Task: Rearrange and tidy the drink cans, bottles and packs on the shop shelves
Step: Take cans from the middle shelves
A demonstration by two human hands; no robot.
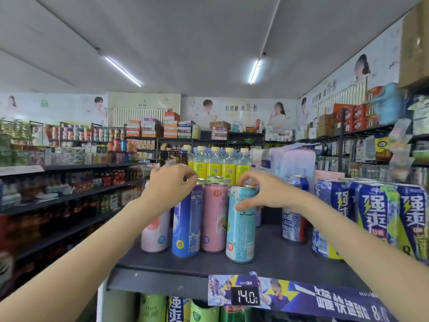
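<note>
Shop shelving runs along every wall under strip lights, and closest to the camera is a dark grey shelf (274, 259) holding slim cans in a loose front row. Taking the pink can (214, 217) as the landmark: the blue can (186, 221) stands touching its left side, a pale peach can (155, 233) sits left of that, and the turquoise can (241, 225) stands just right of it and a little nearer the shelf edge. Yellow-labelled bottles (221, 168) stand behind the pink can; large blue-and-green cans (371, 212) stand well to its right.

The left hand (170, 184) curls its fingers over the top of the blue can, though whether they actually clamp the rim is hidden. The right hand (267, 194) grips the upper turquoise can, thumb pressed on its front, fingers wrapped behind.

The step looks like squaring this row. To do it well, slide the turquoise can back level with the pink one rather than lifting it, keep it upright with a low, steady push, and turn its label forward. Tall slim cans tip easily, so steady the blue neighbour while moving.
</note>
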